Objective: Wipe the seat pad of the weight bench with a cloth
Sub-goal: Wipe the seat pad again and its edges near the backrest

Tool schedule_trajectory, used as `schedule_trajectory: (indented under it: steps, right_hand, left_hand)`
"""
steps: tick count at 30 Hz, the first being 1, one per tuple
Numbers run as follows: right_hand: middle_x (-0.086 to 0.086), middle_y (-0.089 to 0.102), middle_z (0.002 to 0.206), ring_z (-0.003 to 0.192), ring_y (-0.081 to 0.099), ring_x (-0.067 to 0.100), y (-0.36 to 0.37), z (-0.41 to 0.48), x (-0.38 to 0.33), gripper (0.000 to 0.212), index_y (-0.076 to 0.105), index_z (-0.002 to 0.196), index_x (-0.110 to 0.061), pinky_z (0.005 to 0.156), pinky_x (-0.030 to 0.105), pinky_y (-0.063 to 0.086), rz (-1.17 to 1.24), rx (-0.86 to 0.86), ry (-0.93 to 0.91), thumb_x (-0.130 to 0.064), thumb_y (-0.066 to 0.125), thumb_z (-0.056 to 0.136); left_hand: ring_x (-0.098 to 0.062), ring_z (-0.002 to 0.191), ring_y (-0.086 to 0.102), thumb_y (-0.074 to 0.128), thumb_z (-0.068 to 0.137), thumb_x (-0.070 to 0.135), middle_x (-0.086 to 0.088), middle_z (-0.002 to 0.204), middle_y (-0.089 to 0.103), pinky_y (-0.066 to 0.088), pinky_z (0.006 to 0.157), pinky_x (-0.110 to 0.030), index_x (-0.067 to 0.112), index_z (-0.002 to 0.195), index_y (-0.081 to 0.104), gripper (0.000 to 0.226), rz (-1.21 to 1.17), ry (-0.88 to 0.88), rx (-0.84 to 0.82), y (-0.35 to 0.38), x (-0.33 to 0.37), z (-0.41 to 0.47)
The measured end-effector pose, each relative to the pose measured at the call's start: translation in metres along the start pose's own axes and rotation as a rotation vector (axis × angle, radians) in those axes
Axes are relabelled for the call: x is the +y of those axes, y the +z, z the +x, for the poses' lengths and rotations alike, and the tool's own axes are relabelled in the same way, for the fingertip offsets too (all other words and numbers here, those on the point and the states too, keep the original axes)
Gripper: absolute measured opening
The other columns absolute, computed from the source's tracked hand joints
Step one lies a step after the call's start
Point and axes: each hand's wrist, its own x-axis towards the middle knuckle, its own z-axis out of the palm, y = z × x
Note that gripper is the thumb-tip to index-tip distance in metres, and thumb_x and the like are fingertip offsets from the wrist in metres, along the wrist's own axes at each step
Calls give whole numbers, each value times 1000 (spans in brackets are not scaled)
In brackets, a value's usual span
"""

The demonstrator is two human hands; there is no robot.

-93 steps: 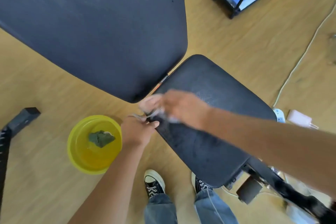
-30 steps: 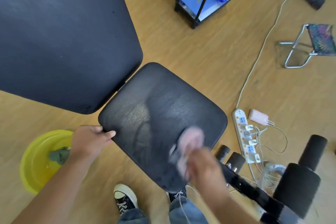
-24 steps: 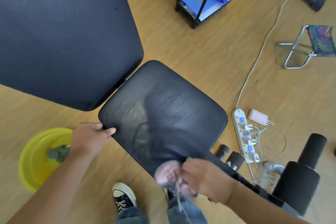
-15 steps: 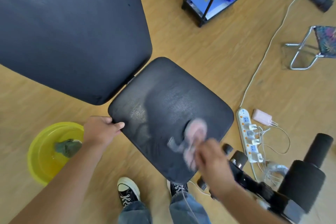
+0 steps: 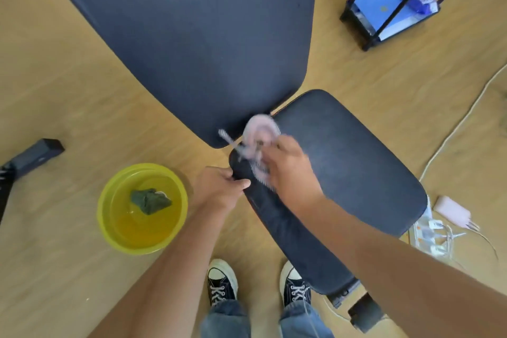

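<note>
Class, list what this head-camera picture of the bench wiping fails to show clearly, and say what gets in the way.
- Cloth: motion blur smears its shape.
- Right hand: its fingers' grip is blurred.
- Seat pad: the right forearm hides a strip.
- Backrest pad: cut off by the top edge.
- Power strip: partly hidden behind the seat pad.

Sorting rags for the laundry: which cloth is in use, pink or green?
The pink cloth, gripped by the right hand on the seat pad; the green cloth soaks in the yellow basin.

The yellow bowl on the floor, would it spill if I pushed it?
Probably. The yellow bowl looks like thin plastic, so likely light. It holds liquid with a dark cloth soaking, so a shove would likely slosh it. Its wide shape makes tipping unlikely.
</note>
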Motion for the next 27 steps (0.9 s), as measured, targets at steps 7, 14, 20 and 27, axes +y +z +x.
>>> schedule_trajectory:
  steps: [7, 14, 20, 27]
  right_hand:
    - [3, 62, 90, 80, 57, 20, -33, -22, 31, 24, 72, 106, -13, 68, 25, 45, -109, -311, -558, -8, 56, 89]
    - [17, 61, 98, 86, 56, 28, -12, 47, 5, 18, 68, 107, -6, 74, 27, 40, 53, 76, 137, -3, 54, 96]
    - [3, 60, 84, 73, 55, 20, -56, -104, 60, 29, 68, 110, -14, 69, 26, 44, -213, -433, -489, -7, 58, 83]
    - [19, 54, 90, 73, 56, 38, -62, 30, 90, 13, 69, 89, -3, 69, 38, 47, -25, 187, 489, -8, 58, 93]
  left_hand:
    - [-20, 66, 31, 82, 69, 18, -7, 62, 42, 28, 58, -37, -9, 59, 53, 41, -53, 66, 28, 0, 0, -6]
    - [-22, 65, 37, 81, 75, 28, -16, 66, 52, 29, 59, -35, -15, 74, 56, 49, 13, 91, 42, -4, -1, -4]
    - [-21, 62, 35, 79, 78, 28, -25, 69, 59, 29, 55, -29, -9, 70, 56, 44, 53, 89, 56, -2, -2, -7]
    - [-16, 52, 29, 79, 76, 31, -1, 50, 45, 30, 49, -21, -1, 59, 51, 46, 126, 141, 67, 1, -5, 0]
